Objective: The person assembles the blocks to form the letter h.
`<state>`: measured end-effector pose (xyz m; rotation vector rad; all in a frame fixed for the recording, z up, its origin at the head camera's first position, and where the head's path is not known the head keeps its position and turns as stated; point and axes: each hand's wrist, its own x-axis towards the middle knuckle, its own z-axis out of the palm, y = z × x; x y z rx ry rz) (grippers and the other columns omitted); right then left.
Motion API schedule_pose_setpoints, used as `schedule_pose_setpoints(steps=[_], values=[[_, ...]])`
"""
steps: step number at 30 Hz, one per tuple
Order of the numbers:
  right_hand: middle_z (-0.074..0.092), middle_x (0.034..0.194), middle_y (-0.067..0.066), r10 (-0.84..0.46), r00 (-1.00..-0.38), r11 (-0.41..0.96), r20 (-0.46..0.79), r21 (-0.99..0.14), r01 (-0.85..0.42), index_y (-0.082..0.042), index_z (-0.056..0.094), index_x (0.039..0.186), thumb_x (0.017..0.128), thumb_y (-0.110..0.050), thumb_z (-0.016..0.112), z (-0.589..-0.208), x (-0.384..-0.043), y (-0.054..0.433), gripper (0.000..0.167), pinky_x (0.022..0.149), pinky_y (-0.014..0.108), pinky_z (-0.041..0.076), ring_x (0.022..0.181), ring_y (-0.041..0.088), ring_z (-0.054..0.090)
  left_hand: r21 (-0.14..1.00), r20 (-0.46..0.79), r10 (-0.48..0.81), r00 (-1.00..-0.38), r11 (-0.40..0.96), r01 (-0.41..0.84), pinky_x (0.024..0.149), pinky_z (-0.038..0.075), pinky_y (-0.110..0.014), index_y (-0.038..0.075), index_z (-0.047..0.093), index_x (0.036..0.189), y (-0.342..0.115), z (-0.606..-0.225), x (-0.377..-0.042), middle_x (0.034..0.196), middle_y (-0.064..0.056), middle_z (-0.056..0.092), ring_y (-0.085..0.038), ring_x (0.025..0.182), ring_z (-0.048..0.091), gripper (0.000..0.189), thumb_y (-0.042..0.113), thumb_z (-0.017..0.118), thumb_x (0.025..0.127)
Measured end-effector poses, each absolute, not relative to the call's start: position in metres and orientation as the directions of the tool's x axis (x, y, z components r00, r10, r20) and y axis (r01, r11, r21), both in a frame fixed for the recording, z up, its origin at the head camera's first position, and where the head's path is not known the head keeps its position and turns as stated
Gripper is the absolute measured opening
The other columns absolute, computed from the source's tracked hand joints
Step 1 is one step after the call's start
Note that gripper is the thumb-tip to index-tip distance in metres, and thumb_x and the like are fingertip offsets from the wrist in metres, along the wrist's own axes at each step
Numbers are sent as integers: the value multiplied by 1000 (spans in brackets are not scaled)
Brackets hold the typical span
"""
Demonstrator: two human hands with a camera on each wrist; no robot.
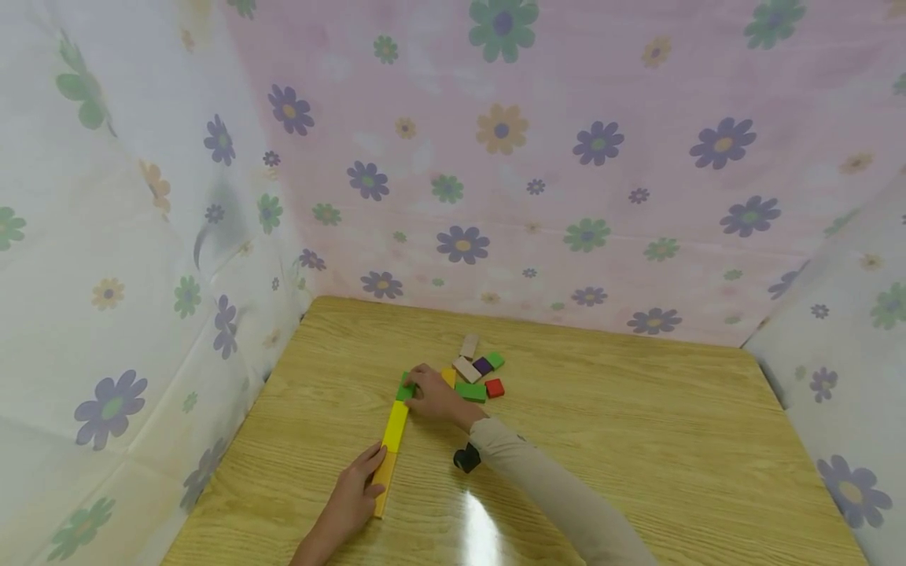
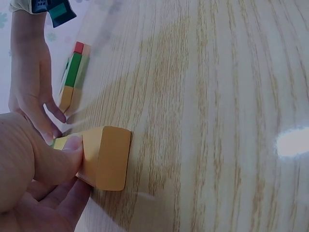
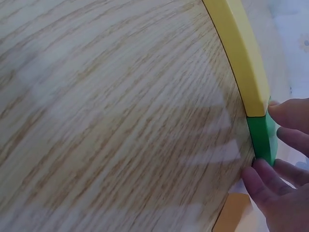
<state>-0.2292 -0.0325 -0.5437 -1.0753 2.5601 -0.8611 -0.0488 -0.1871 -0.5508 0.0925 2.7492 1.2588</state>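
Note:
An orange block (image 1: pixel 384 477), a yellow block (image 1: pixel 395 425) and a green block (image 1: pixel 403 391) lie end to end in a straight row on the wooden table. My left hand (image 1: pixel 351 485) holds the near orange block, thumb on one side and fingers on the other; its plain end face shows large in the left wrist view. At the far end, my right hand (image 1: pixel 435 395) pinches the green block, its thumb by the joint with the yellow block (image 3: pixel 239 53) in the right wrist view.
Right of the row, another orange block (image 1: pixel 449 377), a green block (image 1: pixel 470 392) and a red block (image 1: pixel 495 387) stand together. Behind them are a purple block (image 1: pixel 483 365), a light green block (image 1: pixel 496 360) and bare wooden blocks (image 1: pixel 466 369). Flowered cloth walls (image 1: pixel 531 212) border the table.

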Motion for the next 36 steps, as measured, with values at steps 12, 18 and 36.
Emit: schedule_pose_setpoints(steps=[12,18,36], values=[[53,116,16,-690,-713,486,123,-652,-582,3,62,112,88,-4,63,-525,-229,-14,25,84,36,51,101,28,55,762,-79,108,-991,648,10,93,45,-47,-12,41,136,-187,-551,-47,142,-28,37,-45,125,40,58,-13,63,82],[54,119,15,-678,-725,493,122,-656,-571,2,62,114,90,-7,62,-516,-232,2,25,84,38,52,102,30,56,771,-68,106,-992,637,15,93,46,-44,-12,41,136,-185,-549,-46,142,-29,36,-46,125,40,57,-13,62,82],[51,122,16,-667,-743,530,62,-661,-531,3,59,118,90,-10,64,-517,-237,26,32,88,42,48,107,32,53,769,-81,107,-991,639,6,94,44,-47,-11,41,137,-187,-551,-47,143,-27,36,-45,126,40,57,-12,62,83]])
